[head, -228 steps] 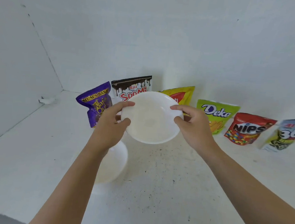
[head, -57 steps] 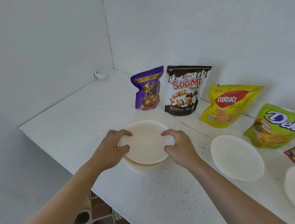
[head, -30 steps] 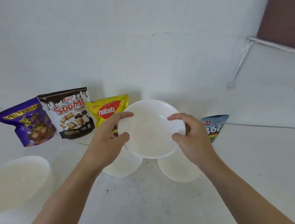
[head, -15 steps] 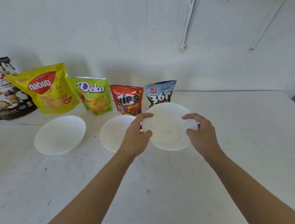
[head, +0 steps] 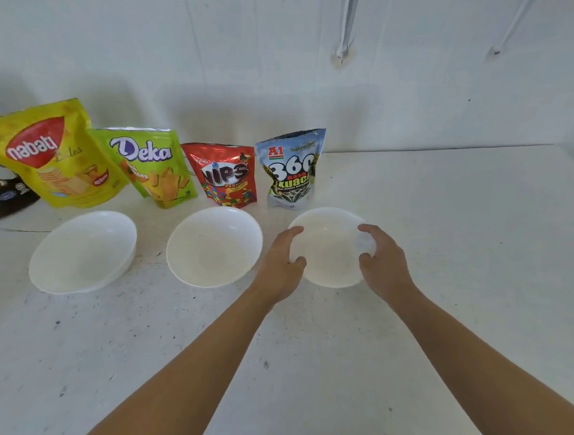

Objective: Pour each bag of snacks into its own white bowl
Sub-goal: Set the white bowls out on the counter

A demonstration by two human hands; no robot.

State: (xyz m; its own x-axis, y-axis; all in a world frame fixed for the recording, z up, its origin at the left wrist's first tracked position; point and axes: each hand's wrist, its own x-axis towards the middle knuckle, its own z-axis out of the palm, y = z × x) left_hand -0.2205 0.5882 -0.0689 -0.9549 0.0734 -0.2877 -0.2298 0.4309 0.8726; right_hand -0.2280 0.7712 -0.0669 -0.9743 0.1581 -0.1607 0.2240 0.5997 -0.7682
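White bowl (head: 331, 251) | hands grip rim: left hand (head: 280, 268), right hand (head: 383, 264) | bags: nabati (head: 43, 153), Deka (head: 145, 166), NIPS (head: 225, 178), A1 360 (head: 291, 169) (maybe "Kuaci")

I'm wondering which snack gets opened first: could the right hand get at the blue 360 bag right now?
Probably, once it lets go. The right hand grips the rim of the white bowl, shared with the left hand. The 360 bag stands just behind that bowl, with nothing else between.

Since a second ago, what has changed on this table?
The left hand and right hand carried the held bowl rightward and down, to in front of the 360 bag, beside the middle bowl. They still grip its rim. The snack bags, middle bowl and left bowl stayed put.
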